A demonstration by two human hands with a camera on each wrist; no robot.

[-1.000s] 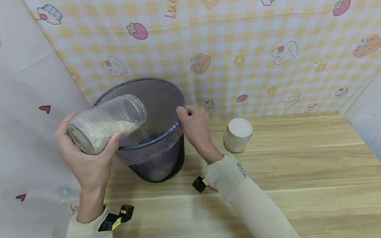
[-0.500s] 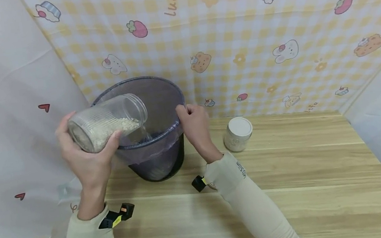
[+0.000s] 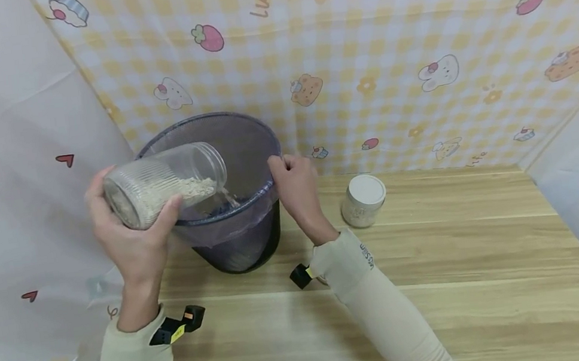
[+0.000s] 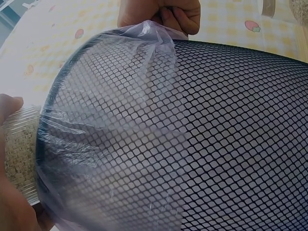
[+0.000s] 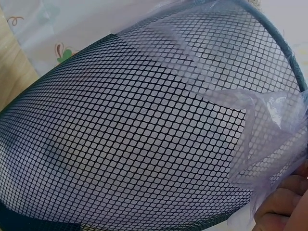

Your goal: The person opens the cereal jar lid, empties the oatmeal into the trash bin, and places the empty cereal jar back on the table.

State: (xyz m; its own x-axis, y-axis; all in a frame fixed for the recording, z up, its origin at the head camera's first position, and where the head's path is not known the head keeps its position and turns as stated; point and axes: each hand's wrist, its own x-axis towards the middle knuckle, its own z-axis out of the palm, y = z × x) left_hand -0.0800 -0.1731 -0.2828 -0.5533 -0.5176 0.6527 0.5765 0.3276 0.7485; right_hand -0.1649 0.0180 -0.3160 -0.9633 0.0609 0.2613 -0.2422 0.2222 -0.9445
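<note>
**Left hand (image 3: 134,241) holds tilted open jar (image 3: 160,184) over bin (image 4: 240,120)**

Its fingers and thumb grasp the clear side, base to the left, mouth to the right above the opening; pale flakes (image 3: 195,188) spill out. The right hand (image 3: 298,188) is clenched on the liner (image 4: 154,86) at the right rim, its forearm angling in from the near right. Left cloth (image 3: 15,196) and far cloth (image 3: 360,45) stand near the bin; wooden tabletop (image 3: 467,255) stretches right past a lidded jar (image 3: 364,202).
</note>
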